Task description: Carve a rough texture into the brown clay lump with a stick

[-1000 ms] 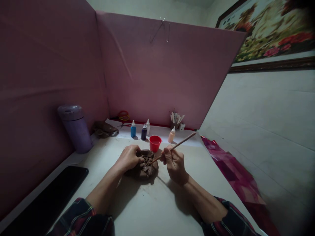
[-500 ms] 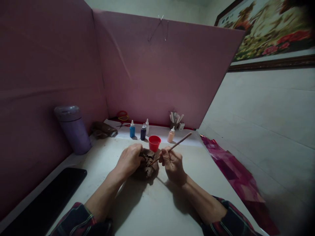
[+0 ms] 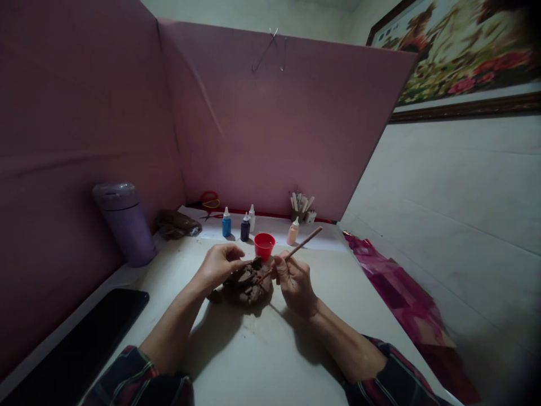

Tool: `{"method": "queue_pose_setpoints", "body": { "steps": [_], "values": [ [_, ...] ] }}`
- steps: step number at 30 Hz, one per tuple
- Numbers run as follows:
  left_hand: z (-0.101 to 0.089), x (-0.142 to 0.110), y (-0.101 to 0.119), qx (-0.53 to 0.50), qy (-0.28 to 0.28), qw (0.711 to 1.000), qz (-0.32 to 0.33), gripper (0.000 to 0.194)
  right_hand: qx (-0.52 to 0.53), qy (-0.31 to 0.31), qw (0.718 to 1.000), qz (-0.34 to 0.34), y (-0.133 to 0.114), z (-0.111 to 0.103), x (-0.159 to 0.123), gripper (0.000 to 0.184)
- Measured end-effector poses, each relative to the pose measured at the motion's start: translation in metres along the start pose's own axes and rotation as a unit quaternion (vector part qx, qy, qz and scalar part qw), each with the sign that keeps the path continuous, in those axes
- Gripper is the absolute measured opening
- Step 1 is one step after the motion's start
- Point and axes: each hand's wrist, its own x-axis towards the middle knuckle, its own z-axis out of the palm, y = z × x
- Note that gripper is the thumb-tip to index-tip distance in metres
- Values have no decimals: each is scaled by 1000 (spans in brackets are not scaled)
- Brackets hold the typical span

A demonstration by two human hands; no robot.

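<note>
A lumpy brown clay piece [image 3: 249, 292] with a rough, uneven top lies on the white table. My left hand [image 3: 220, 266] is at its upper left side, thumb and fingers apart, the fingertips touching or just over the clay. Held like a pen in my right hand [image 3: 297, 285] is a thin wooden stick-like tool [image 3: 305, 242]. Its lower end reaches into the clay's surface, and its upper end points up and right. Whether that lower end is a brush tip or a point is too small to tell. A small dark lump [image 3: 214, 296] sits left of the clay.
Right behind the clay stands a red cup [image 3: 265, 246]. Farther back are blue [image 3: 227, 224], dark [image 3: 245, 229], white [image 3: 252, 219] and peach [image 3: 293, 233] bottles, scissors [image 3: 210, 202] and a tool holder [image 3: 298, 214]. To the left are a purple tumbler [image 3: 127, 228], wrapped clay [image 3: 177, 224] and a black phone [image 3: 84, 347].
My left hand has loosened from the clay and drawn slightly left, its fingers opening and uncovering more of the top. The tool in my right hand has shifted slightly left.
</note>
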Motion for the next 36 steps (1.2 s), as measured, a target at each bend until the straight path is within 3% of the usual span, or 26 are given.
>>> {"method": "queue_pose_setpoints", "body": {
  "steps": [3,7,9,14,20,28,33,36],
  "values": [
    [-5,2,-3,17,0,1000,5,33,4,-9,1000,9,-1,0,0,32],
    [-2,2,-12,62,-113,991,-20,36,0,-7,1000,0,-2,-1,1,33],
    [2,2,-17,74,-127,989,-24,34,0,-4,1000,-3,-3,-1,2,32],
    [7,2,-13,146,-81,986,-26,27,6,-1,1000,-3,-5,0,2,31],
    [10,0,-3,215,-51,975,23,19,-10,-9,1000,-11,-6,0,2,32],
    [16,2,-6,271,-9,962,43,16,-26,-15,998,-52,-11,0,3,28],
    [11,1,-8,218,-9,976,23,24,-41,-13,997,-57,-9,0,2,28],
    [4,5,-12,185,27,981,43,32,-32,-15,998,-48,-9,-1,1,29]
  ]
}}
